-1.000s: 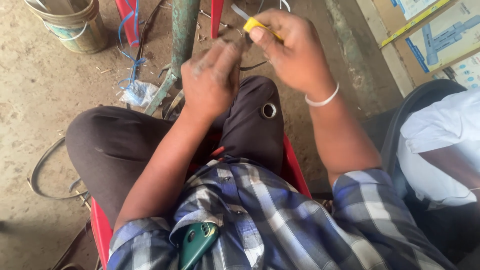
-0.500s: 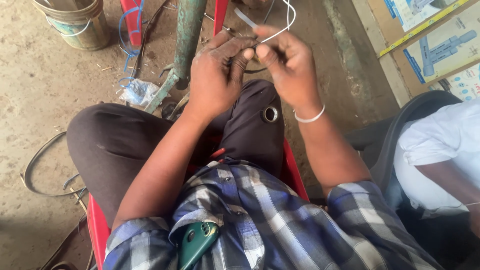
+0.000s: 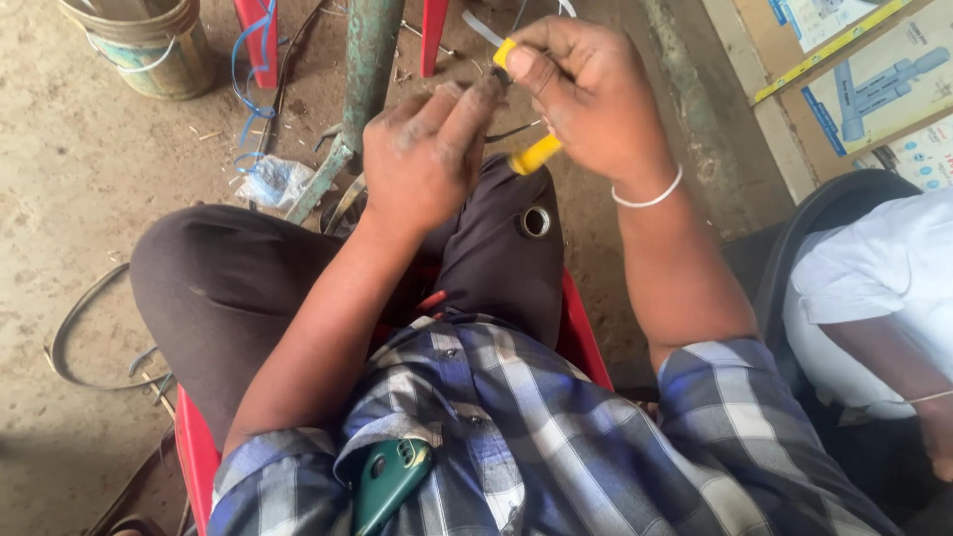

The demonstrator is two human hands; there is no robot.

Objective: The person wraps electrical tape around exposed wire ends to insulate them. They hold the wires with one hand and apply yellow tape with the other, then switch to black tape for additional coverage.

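Note:
My right hand [image 3: 591, 99] grips a small tool with yellow handles [image 3: 536, 154], its fingers curled tight around it above my lap. My left hand [image 3: 427, 159] is raised beside it, fingertips pinching something thin and dark at the tool's tip; what it pinches is too small to make out. A white wire [image 3: 483, 28] runs past the top of the tool. A small metal ring [image 3: 534, 220] lies on my dark trouser knee just below the hands. I sit on a red plastic chair [image 3: 194, 452].
A dented bucket [image 3: 149, 45] stands at the top left on the dirt floor. A green metal pole [image 3: 367, 60] leans ahead of my knees. Cardboard boxes [image 3: 854, 69] lie at the right. Another person in white [image 3: 874, 288] sits close on my right. A green phone [image 3: 387, 476] sticks out of my shirt pocket.
Both hands have stayed together above my knee. The yellow handles, hidden half a second ago, show again below my right hand, and my left fingers have shifted to the tool's tip.

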